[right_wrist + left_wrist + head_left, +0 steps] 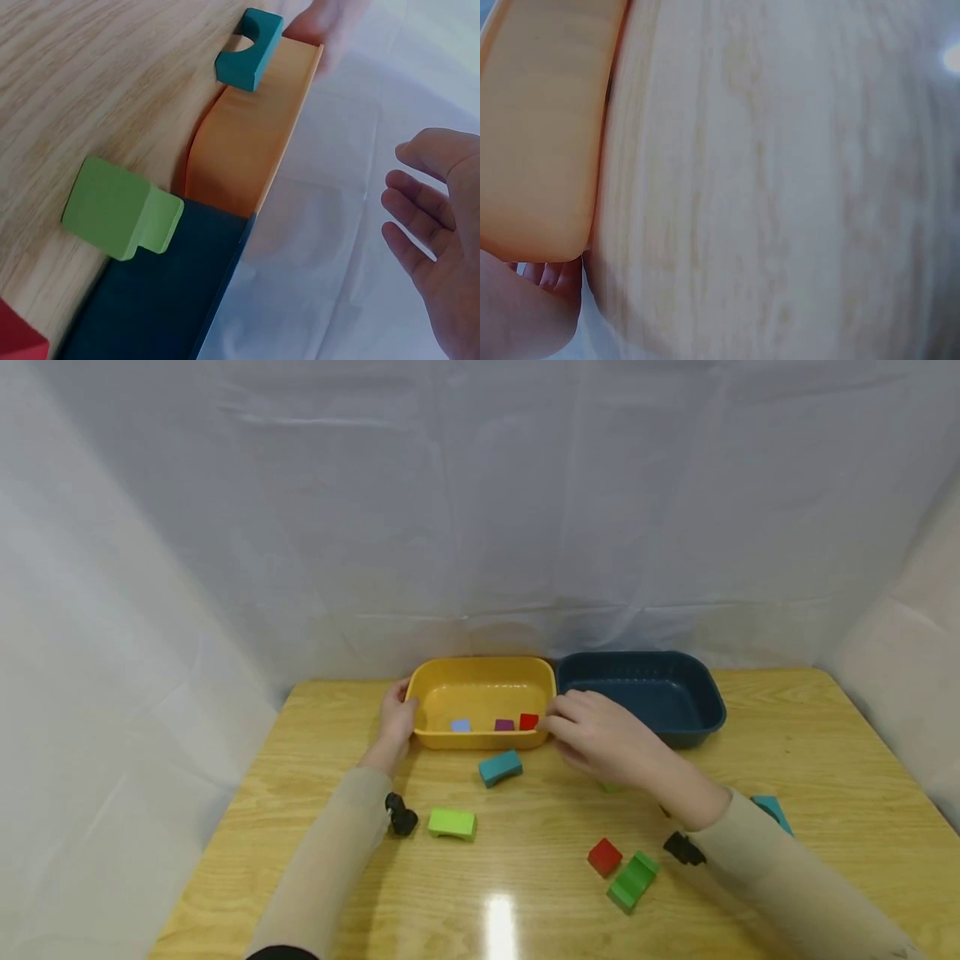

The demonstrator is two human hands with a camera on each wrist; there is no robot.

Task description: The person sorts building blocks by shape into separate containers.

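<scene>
The left hand (395, 720) grips the left end wall of the yellow tub (480, 677), fingers curled round its rim. The right hand (600, 735) hovers at the tub's right rim, fingers relaxed and holding nothing. Inside the tub, along its near wall, lie a pale blue block (461, 725), a purple block (504, 724) and a red block (528, 721). I'd judge it wise to keep that tub braced. It looks like smooth moulded plastic on a glossy wooden bench (825, 752). Just in front of it sits a teal arch block (500, 767), matte, with a curved notch.
</scene>
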